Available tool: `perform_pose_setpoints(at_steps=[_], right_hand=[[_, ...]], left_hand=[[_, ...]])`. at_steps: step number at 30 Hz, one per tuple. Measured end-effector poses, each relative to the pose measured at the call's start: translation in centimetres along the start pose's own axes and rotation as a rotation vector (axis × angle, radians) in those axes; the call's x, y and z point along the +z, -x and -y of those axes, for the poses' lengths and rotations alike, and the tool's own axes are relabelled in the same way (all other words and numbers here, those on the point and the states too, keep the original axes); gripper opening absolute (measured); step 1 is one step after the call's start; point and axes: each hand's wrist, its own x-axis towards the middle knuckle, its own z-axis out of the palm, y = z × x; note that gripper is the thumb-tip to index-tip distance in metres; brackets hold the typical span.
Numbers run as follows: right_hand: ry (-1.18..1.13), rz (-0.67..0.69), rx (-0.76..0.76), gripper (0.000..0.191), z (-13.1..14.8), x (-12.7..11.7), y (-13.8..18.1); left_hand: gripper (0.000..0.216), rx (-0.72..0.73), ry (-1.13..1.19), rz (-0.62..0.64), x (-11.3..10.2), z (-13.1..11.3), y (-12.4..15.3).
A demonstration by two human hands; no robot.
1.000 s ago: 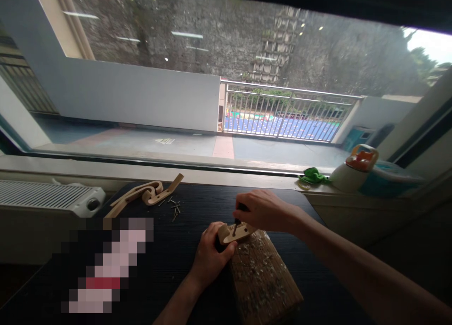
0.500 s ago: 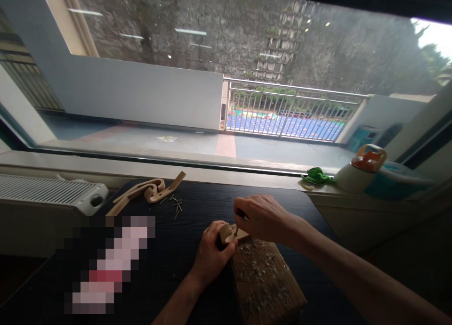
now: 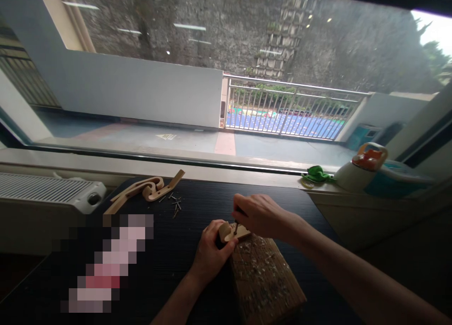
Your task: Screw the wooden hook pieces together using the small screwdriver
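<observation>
On the end of a battered wooden block (image 3: 268, 278), my left hand (image 3: 212, 249) grips a small pale curved wooden piece (image 3: 242, 231), thumb in front and fingers around its left end. My right hand (image 3: 259, 214) is closed in a fist above it, around what looks like a screwdriver (image 3: 236, 227). Its short metal shaft points down and meets the wooden piece; the handle is mostly hidden in the fist. Several loose screws or nails (image 3: 175, 205) lie on the dark table, too small to tell which.
More curved wooden pieces (image 3: 155, 188) lie at the table's (image 3: 169, 249) far left, by a white radiator (image 3: 52, 188). A blurred-out patch (image 3: 109, 264) covers the left side. On the windowsill at right are a green cloth (image 3: 318, 174) and a white jug-like container (image 3: 356, 174).
My right fist has turned slightly and shifted a little left, showing more of the metal shaft. The left hand and wooden piece stay in place. The view has tilted slightly.
</observation>
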Motion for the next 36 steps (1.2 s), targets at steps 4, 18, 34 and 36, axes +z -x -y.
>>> perform_pose_setpoints(at_steps=[4,18,34,36], right_hand=[[0.083,0.012,0.064,0.025,0.5,-0.3,-0.5],[0.056,-0.014,-0.236,0.019,0.4,-0.5,-1.4],[0.009,0.010,-0.184,0.012,0.2,-1.7,-0.7],[-0.025,0.024,-0.201,0.014,0.1,-1.5,-0.7]], left_hand=[[0.016,0.009,0.007,-0.004,0.1,0.2,0.0],[0.013,-0.013,-0.010,0.014,0.0,0.0,0.0],[0.014,0.012,0.013,0.013,-0.1,-0.1,0.0],[0.014,0.008,0.011,0.017,-0.1,-0.1,0.0]])
